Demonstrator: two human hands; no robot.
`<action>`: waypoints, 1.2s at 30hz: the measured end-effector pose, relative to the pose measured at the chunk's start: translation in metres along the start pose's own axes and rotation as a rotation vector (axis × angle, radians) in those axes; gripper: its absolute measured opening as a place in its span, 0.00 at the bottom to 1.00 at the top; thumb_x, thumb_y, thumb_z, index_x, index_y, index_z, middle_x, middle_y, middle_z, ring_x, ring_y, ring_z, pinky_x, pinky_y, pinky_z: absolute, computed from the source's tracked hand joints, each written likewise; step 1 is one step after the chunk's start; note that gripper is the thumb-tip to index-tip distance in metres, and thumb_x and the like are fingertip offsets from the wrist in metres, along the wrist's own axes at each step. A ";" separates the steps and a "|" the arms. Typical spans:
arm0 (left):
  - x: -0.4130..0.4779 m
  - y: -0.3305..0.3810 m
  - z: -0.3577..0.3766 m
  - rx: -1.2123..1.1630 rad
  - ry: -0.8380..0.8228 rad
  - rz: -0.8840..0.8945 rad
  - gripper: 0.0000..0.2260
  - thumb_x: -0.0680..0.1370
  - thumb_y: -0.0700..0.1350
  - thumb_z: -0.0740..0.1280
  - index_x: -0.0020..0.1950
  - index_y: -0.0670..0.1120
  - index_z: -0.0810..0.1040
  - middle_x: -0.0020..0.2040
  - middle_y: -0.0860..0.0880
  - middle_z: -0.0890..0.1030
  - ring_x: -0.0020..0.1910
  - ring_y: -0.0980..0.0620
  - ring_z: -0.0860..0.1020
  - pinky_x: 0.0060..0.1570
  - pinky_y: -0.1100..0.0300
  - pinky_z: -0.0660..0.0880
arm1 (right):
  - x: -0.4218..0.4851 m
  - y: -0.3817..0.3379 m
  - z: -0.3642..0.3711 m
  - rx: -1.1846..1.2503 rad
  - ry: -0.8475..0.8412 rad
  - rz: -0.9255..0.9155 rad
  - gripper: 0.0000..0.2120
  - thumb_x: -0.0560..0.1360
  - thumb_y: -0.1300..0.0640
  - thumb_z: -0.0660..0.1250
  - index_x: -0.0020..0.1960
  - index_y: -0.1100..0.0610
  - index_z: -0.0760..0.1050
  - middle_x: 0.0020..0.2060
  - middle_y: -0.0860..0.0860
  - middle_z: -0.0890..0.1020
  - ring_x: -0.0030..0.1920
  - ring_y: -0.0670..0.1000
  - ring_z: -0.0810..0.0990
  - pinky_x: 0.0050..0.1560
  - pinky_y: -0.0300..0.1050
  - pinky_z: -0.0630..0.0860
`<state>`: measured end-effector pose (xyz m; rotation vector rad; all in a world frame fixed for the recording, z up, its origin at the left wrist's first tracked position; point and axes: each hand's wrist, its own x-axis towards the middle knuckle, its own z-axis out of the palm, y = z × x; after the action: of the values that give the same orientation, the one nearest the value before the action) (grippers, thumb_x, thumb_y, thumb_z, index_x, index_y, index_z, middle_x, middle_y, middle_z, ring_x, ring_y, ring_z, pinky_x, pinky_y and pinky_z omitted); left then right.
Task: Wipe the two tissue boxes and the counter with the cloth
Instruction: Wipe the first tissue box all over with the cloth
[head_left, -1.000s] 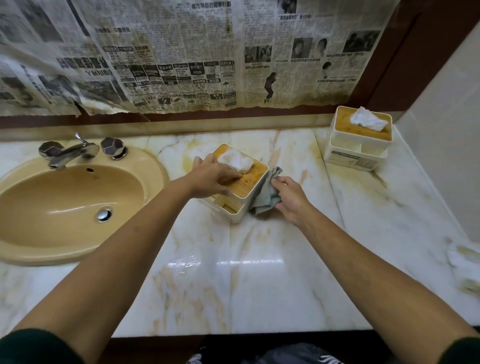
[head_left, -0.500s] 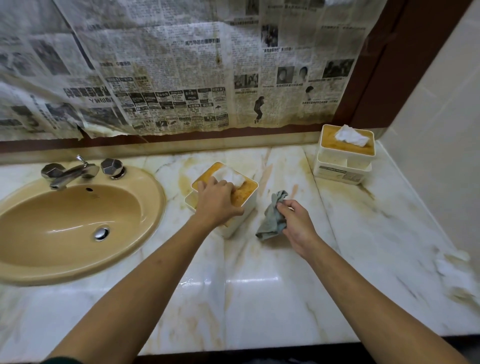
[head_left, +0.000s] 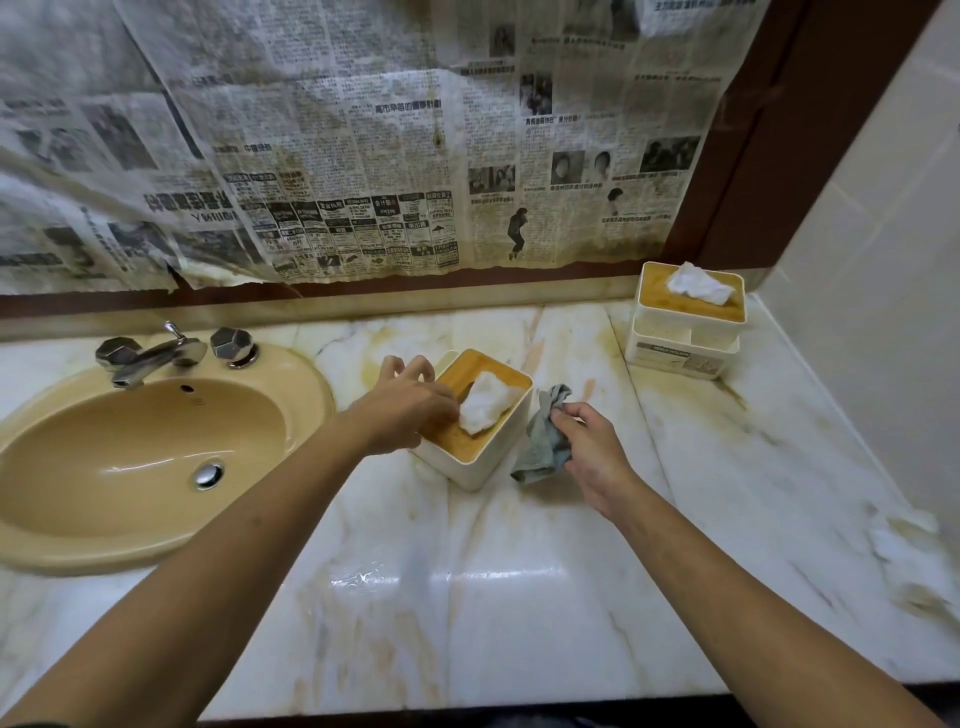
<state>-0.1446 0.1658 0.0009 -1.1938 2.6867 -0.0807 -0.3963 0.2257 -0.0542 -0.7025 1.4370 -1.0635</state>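
The near tissue box (head_left: 493, 462), white with a wooden lid and a tissue sticking out, stands on the marble counter (head_left: 467, 597) right of the sink. My left hand (head_left: 408, 408) covers its left edge, thumb side on the lid and curled fingers reaching past the far-left side. Beside the box's right wall, my right hand (head_left: 589, 452) pinches the crumpled grey-green cloth (head_left: 543, 444), which hangs just above the counter. The second tissue box (head_left: 683, 332) stands in the back right corner, untouched.
A beige sink (head_left: 145, 452) with a chrome faucet (head_left: 150, 353) fills the left. Newspaper (head_left: 363, 156) covers the wall behind. A tiled wall (head_left: 883, 234) bounds the right side. Crumpled white paper (head_left: 904, 551) lies at the counter's right edge.
The near box, tilted a second ago, now stands flat. The cloth came away from its right side. My left hand slid from the lid's middle to its left edge.
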 end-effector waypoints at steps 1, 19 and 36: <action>-0.001 -0.003 -0.001 0.017 0.020 0.020 0.24 0.71 0.40 0.73 0.63 0.60 0.76 0.64 0.64 0.76 0.60 0.51 0.63 0.52 0.52 0.59 | -0.001 0.000 -0.001 -0.005 0.001 0.001 0.07 0.82 0.55 0.63 0.53 0.58 0.77 0.52 0.58 0.83 0.56 0.59 0.82 0.59 0.61 0.79; 0.026 0.038 0.015 -0.401 0.289 -0.405 0.18 0.76 0.65 0.61 0.51 0.53 0.79 0.50 0.54 0.77 0.51 0.49 0.72 0.52 0.49 0.70 | -0.013 0.017 0.005 0.035 -0.008 0.046 0.06 0.81 0.57 0.64 0.52 0.59 0.77 0.50 0.58 0.83 0.56 0.58 0.82 0.60 0.62 0.78; 0.022 0.017 0.008 -0.863 0.568 -0.693 0.10 0.80 0.49 0.61 0.60 0.51 0.76 0.51 0.53 0.77 0.47 0.54 0.76 0.45 0.58 0.71 | -0.011 0.023 0.021 0.079 0.013 0.075 0.06 0.81 0.57 0.64 0.55 0.59 0.76 0.54 0.59 0.82 0.56 0.58 0.81 0.59 0.59 0.79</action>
<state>-0.1703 0.1612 -0.0128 -2.6586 2.6135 0.8320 -0.3702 0.2402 -0.0693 -0.5817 1.4139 -1.0623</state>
